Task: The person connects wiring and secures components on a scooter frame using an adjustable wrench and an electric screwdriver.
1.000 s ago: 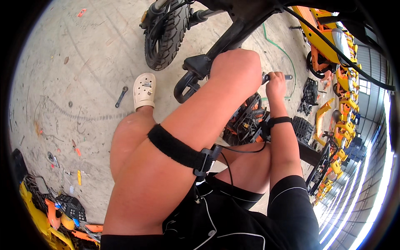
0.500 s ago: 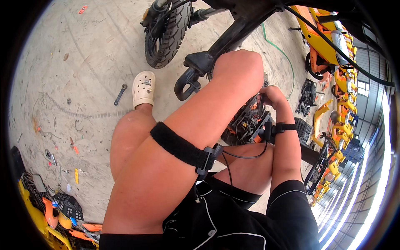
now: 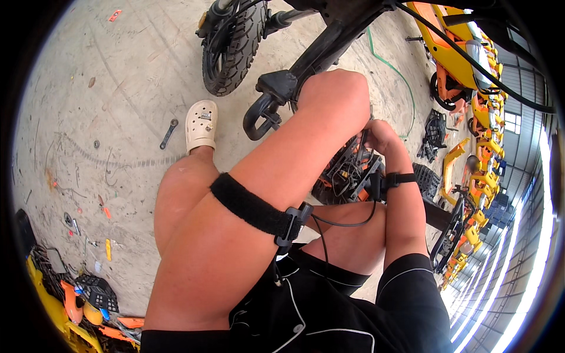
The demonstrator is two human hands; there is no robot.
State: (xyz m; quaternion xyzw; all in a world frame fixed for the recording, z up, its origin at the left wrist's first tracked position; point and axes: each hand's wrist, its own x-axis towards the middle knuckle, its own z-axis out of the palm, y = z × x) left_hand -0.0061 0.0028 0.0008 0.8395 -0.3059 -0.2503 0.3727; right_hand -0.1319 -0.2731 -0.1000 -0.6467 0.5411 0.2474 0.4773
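The concrete floor [image 3: 135,70] and, over it, the dark frame bar [image 3: 329,47] and treaded wheel [image 3: 235,50] lie almost as they did a second ago. The cluster of black and orange parts [image 3: 344,170] sits between the strapped left arm and the right forearm, partly hidden by both.

The larger change is in the right hand [image 3: 381,136]. A second ago it was farther out, with a flat metal tool jutting past its outer side; now it is drawn in and bent toward the cluster's upper edge, which seems to bring its handling onto the parts themselves. That jutting end no longer shows. The right grip's fingers curl inward, near or against the parts; whether they are closed on the tool, on a part or on nothing cannot be told.

The left hand [image 3: 338,91] shows only a smooth, bent back; its fingers are hidden, so its grip cannot be read. Smallest, a loose wrench [image 3: 169,134] lies on the floor, apart from both hands.
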